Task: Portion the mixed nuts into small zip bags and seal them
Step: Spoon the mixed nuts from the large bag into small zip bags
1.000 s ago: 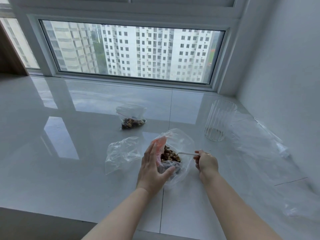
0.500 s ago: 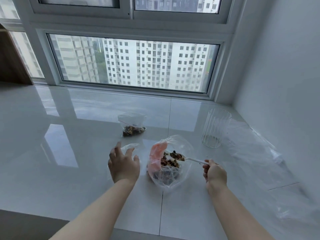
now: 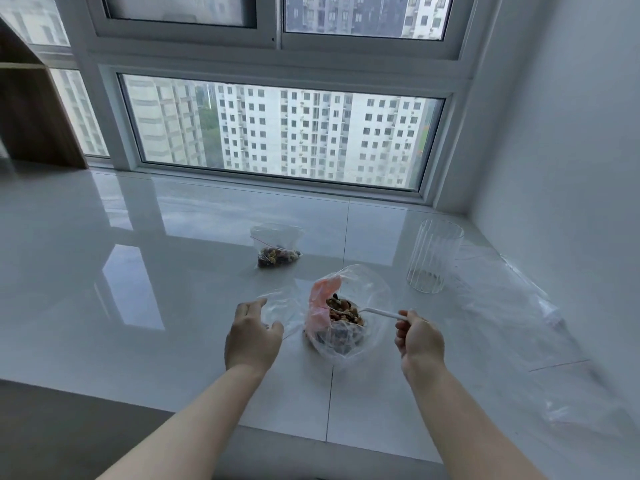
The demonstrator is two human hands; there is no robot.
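A big clear bag of mixed nuts (image 3: 346,327) with a pink patch stands open on the white ledge (image 3: 138,306). My right hand (image 3: 419,339) grips the handle of a white spoon (image 3: 381,312), whose bowl lies among the nuts. My left hand (image 3: 252,336) reaches over an empty small zip bag (image 3: 282,306) left of the big bag, fingers touching the plastic. I cannot tell whether they grasp it. Farther back lies a small zip bag with nuts in it (image 3: 277,249), red zip line visible.
A ribbed clear glass (image 3: 433,261) stands at the right, with sheets of clear plastic (image 3: 519,317) spread beside the right wall. A window runs along the far side. A wooden shelf (image 3: 31,123) stands at the far left. The ledge's front edge is near my forearms.
My left hand let go of the big nut bag and moved left onto the empty small bag. The spoon rose with nuts, then dipped back into the big bag.
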